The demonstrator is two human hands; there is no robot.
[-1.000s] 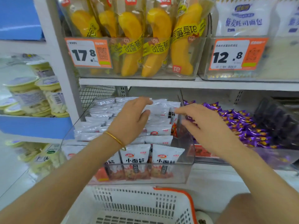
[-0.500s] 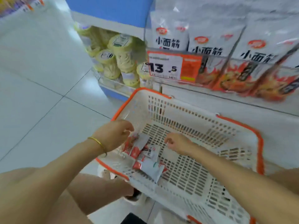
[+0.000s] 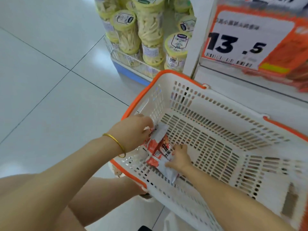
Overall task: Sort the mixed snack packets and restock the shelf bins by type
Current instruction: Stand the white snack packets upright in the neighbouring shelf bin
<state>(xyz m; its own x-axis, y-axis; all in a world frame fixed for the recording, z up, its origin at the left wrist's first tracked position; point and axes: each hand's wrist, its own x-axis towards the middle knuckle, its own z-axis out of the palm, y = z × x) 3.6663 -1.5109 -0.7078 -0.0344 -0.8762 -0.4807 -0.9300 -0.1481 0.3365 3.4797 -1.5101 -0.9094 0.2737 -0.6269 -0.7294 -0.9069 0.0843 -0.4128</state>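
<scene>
Both hands have closed in on the snack packets [image 3: 158, 148] in the near-left corner of the basket [image 3: 206, 104].
Left hand [image 3: 133, 134] grips their top beside the orange rim [image 3: 164, 72]; right hand [image 3: 180, 160] curls over the lowest packet; bare slotted floor stretches rightward.

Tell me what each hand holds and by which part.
Both hold the red-and-white foil snack packets in the orange-rimmed white plastic basket: the left hand grips their far ends, the right hand appears to pinch one near its white end.
</scene>
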